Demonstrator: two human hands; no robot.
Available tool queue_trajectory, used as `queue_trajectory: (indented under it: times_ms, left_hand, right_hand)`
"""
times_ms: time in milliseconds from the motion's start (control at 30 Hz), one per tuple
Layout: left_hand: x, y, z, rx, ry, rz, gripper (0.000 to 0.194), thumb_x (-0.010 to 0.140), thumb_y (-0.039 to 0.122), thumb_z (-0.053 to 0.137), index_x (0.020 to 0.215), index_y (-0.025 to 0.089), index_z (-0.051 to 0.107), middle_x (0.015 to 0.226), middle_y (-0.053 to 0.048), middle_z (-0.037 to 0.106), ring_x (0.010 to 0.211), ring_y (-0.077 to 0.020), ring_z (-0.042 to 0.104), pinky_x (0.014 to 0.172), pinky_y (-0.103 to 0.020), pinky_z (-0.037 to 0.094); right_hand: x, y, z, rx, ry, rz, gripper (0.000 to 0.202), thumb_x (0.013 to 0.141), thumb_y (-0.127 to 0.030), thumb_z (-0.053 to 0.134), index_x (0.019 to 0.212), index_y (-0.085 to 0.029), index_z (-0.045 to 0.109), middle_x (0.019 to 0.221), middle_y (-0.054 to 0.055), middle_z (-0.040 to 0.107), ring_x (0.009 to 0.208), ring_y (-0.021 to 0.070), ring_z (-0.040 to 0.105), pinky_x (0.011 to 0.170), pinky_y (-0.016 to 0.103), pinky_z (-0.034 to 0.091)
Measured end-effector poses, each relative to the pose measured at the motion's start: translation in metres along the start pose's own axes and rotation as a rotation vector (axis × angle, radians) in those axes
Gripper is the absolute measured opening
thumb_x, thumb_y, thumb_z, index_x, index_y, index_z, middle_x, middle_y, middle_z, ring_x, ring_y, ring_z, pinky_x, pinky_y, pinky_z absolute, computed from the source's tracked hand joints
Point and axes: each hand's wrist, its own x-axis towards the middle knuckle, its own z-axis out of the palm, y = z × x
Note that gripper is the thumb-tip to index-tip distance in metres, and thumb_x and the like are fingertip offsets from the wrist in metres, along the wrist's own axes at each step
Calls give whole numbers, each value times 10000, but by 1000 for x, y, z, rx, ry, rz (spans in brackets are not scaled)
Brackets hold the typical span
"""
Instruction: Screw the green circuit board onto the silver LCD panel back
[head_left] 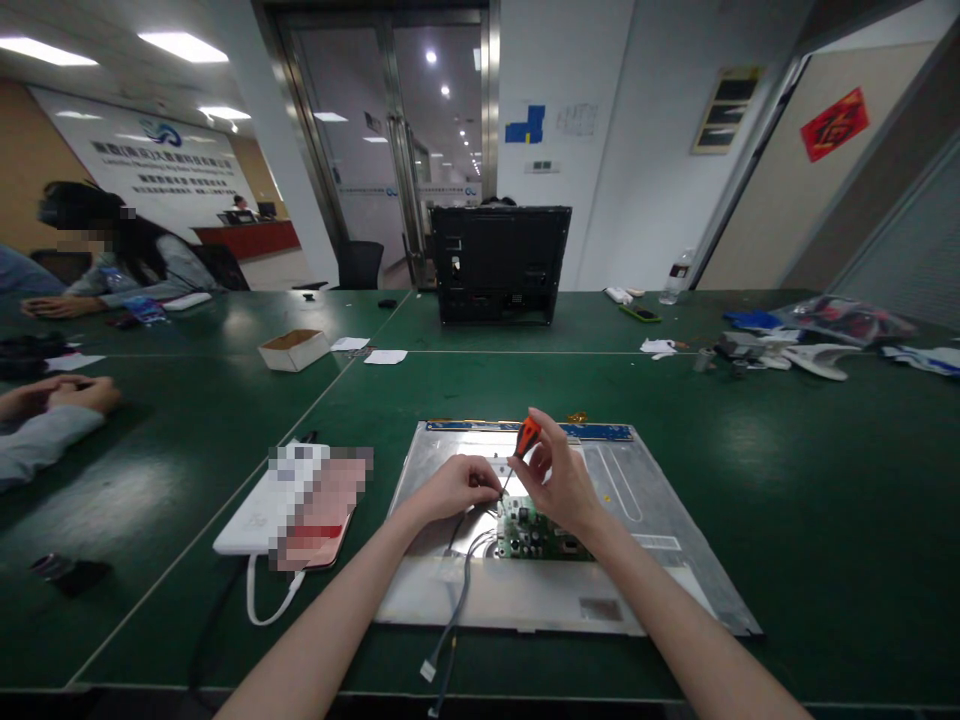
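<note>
My right hand [559,475] grips an orange and black screwdriver [528,436] by its handle. The thin shaft slants down to the upper left corner of a green circuit board [529,535]. Close by that corner, my left hand [466,484] has its fingertips pinched together at the shaft's tip; whatever they hold is hidden or too small to make out. Under both hands lies a silver metal display panel [652,590], flat on the table, with the board on it. Grey cables [463,600] run from the board's left side over the panel's front edge.
Left of the panel lie a white power bank [255,510] and a phone [330,520] with a white cable. Behind stand a black monitor housing [501,265] and a small open box [294,350]. Bags and tools [780,345] lie far right. Other people sit at the left.
</note>
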Motion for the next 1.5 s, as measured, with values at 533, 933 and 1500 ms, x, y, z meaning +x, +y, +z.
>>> queue_trajectory:
  times_ms: [533, 933, 1500]
  left_hand:
    - [0, 3, 0, -18, -6, -19, 85, 738, 178, 625, 776, 147, 694, 759, -21, 662, 715, -140, 587, 668, -238, 453]
    - [-1, 7, 0, -25, 7, -17, 75, 731, 166, 629, 759, 142, 694, 744, -17, 658, 688, -134, 578, 650, -237, 448]
    - [0, -1, 2, -42, 8, -14, 94, 749, 197, 624, 788, 149, 695, 755, -19, 663, 715, -141, 591, 674, -240, 454]
  right_hand:
    - [0, -3, 0, 90, -34, 21, 722, 865, -174, 523, 1467, -255, 132, 824, 16, 638, 490, 95, 544, 431, 215, 415]
    - [1, -3, -2, 64, -12, -8, 696, 855, -210, 564, 1429, -282, 177, 911, 19, 628, 497, 81, 550, 436, 211, 428]
    - [0, -1, 1, 69, 9, 12, 695, 846, -200, 568, 1414, -268, 173, 825, -11, 586, 474, 82, 526, 433, 215, 416]
